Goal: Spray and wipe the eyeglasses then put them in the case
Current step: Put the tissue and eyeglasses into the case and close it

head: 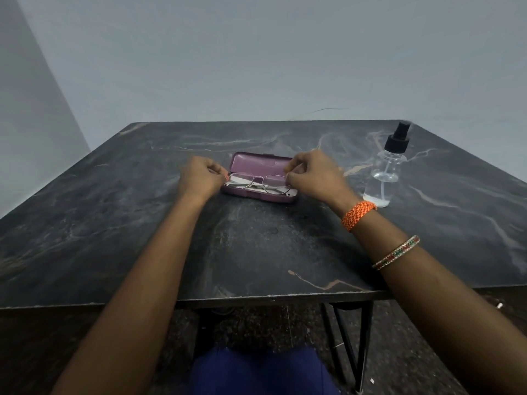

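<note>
A purple eyeglass case (pixel 261 163) lies open in the middle of the table, lid tipped back. Thin metal-framed eyeglasses (pixel 261 182) sit folded just over a white cloth (pixel 239 178) inside the case. My left hand (pixel 199 176) pinches the left end of the frame with curled fingers. My right hand (pixel 310 173) pinches the right end the same way. A clear spray bottle (pixel 385 169) with a black pump top stands upright to the right of the case, about a third full of liquid.
The dark marble-patterned table (pixel 142 223) runs to a near edge just in front of my lap. A grey wall stands behind its far edge. An orange band and thin bangles circle my right wrist.
</note>
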